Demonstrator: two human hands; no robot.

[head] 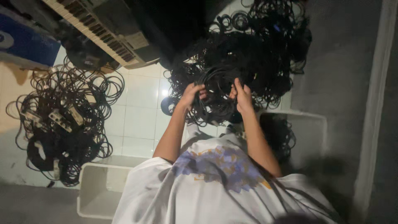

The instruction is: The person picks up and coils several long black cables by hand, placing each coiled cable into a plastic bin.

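We see both hands raised into a bundle of black cable [215, 93] that hangs between them, just in front of a much larger tangle of black cables [257, 49] heaped on the floor. The left hand [191, 94] has its fingers curled around loops on one side of the bundle, and the right hand [242, 96] grips the other side, fingers closed over several strands. The bundle touches the big tangle behind it, so we cannot tell where one ends and the other begins. Both forearms rise from a white shirt [215, 182] with a purple and orange print. Off to one side, well apart from the hands, a second pile of cables [66, 120] lies spread on the white tiled floor [141, 108], with a few pale power strips [62, 118] mixed in. Near that pile sits a keyboard instrument [103, 29] with black and white keys, and beside it a blue box [25, 41]. A white plastic bin [101, 188] stands close to the shirt, and another white bin [309, 132] holds more dark cable near the right arm.
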